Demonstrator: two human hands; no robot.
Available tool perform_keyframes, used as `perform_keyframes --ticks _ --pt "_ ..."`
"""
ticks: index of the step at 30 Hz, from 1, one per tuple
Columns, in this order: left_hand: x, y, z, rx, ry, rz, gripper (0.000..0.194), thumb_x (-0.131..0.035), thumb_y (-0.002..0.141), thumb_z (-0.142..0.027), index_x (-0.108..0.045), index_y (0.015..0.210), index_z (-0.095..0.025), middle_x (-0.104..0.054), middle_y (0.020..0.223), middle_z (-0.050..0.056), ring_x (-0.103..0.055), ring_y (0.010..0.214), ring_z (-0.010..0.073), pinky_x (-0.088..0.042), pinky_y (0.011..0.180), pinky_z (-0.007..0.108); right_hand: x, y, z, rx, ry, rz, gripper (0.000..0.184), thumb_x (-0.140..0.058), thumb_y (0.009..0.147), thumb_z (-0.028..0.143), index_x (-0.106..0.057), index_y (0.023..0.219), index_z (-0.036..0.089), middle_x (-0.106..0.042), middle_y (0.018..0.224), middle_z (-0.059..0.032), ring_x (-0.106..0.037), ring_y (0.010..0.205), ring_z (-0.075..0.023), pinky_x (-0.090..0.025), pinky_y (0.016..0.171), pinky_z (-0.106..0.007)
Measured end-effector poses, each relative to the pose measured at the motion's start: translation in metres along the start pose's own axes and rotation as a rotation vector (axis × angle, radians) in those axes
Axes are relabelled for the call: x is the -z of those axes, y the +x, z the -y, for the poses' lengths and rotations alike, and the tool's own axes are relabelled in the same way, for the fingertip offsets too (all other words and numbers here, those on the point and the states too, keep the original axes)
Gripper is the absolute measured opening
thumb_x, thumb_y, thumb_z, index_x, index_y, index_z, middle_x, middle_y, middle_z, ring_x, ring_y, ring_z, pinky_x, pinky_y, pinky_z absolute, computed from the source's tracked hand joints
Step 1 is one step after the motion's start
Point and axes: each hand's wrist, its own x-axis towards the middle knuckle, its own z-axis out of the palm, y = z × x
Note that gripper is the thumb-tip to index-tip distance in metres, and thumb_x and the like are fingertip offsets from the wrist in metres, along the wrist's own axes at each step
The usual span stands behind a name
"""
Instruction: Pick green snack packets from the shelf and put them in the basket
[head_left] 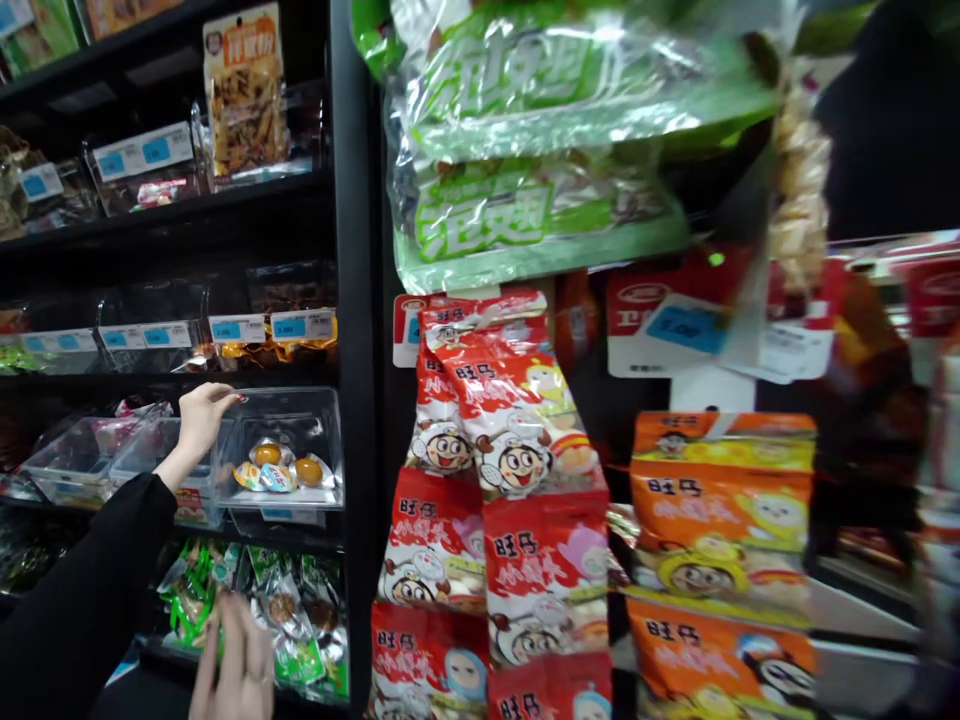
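Note:
My left hand (204, 415), in a black sleeve, reaches in from the left. Its fingertips are closed on the upper rim of a clear plastic bin (319, 420), which holds several small wrapped snacks, including brown egg-like pieces (268, 453). Lower down, my right hand (234, 665) is blurred by motion, fingers raised and partly apart, and nothing shows in it. It is in front of green-packed snacks (289, 610) on the shelf below the bin.
Other clear bins (75, 455) stand left of the held one. A black shelf upright (358, 300) divides the shelves from hanging red snack bags (517, 450), orange bags (720, 520) and large green bags (525, 210). Price labels (238, 330) line the shelf above.

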Motion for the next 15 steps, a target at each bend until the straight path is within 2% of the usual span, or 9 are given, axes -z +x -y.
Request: perform_keyframes --ticks 3,4,5,7,10,15 --pt "0.003 -0.001 0.005 0.029 -0.047 -0.039 0.015 -0.065 0.07 -0.032 -0.07 0.073 -0.018 -0.073 0.071 0.002 -0.067 0.065 0.0174 -0.052 0.062 0.026 0.026 0.057 -0.01 -0.069 -0.119 -0.183 0.051 -0.041 0.084 0.006 -0.041 0.131 0.025 -0.039 0.137 -0.016 -0.056 0.102 -0.03 -0.049 0.081 -0.048" --pt "0.004 -0.001 0.006 0.034 -0.058 -0.051 0.016 -0.065 0.07 -0.032 -0.07 0.074 -0.018 -0.073 0.071 0.003 -0.067 0.067 0.0175 -0.052 0.063 0.026 0.036 0.074 -0.013 -0.058 -0.239 -0.235 0.055 -0.04 0.082 0.002 -0.04 0.132 0.025 -0.037 0.139 -0.0156 -0.057 0.099 -0.0282 -0.052 0.075 -0.042" --pt "0.005 0.0 0.005 0.034 -0.068 -0.059 0.016 -0.064 0.07 -0.032 -0.07 0.075 -0.018 -0.073 0.072 0.003 -0.067 0.068 0.0177 -0.052 0.064 0.026 0.045 0.088 -0.016 -0.022 -0.345 -0.241 0.057 -0.038 0.08 -0.001 -0.042 0.131 0.023 -0.039 0.138 -0.0154 -0.059 0.095 -0.0261 -0.053 0.068 -0.036" --pt "0.008 0.003 0.002 0.019 -0.08 -0.055 0.016 -0.065 0.07 -0.033 -0.07 0.074 -0.018 -0.072 0.072 0.003 -0.067 0.069 0.0178 -0.052 0.066 0.027 0.058 0.108 -0.021 0.06 -0.49 -0.207 0.048 -0.038 0.077 -0.004 -0.057 0.116 0.017 -0.057 0.12 -0.0146 -0.061 0.086 -0.023 -0.052 0.059 -0.029" --pt "0.014 0.008 -0.006 -0.035 -0.081 -0.017 0.014 -0.066 0.07 -0.032 -0.07 0.072 -0.018 -0.072 0.073 0.003 -0.066 0.07 0.0173 -0.051 0.069 0.027 0.064 0.115 -0.033 0.168 -0.581 -0.192 0.032 -0.043 0.078 -0.001 -0.065 0.095 0.013 -0.068 0.092 -0.0104 -0.061 0.077 -0.0214 -0.051 0.06 -0.028" --pt "0.022 0.015 -0.022 -0.131 -0.042 0.054 0.009 -0.065 0.071 -0.027 -0.07 0.069 -0.019 -0.069 0.069 0.002 -0.063 0.065 0.0164 -0.049 0.065 0.027 0.053 0.109 -0.05 0.338 -0.653 -0.392 0.026 -0.047 0.081 0.004 -0.064 0.097 0.013 -0.068 0.091 -0.0094 -0.059 0.07 -0.0189 -0.048 0.062 -0.029"
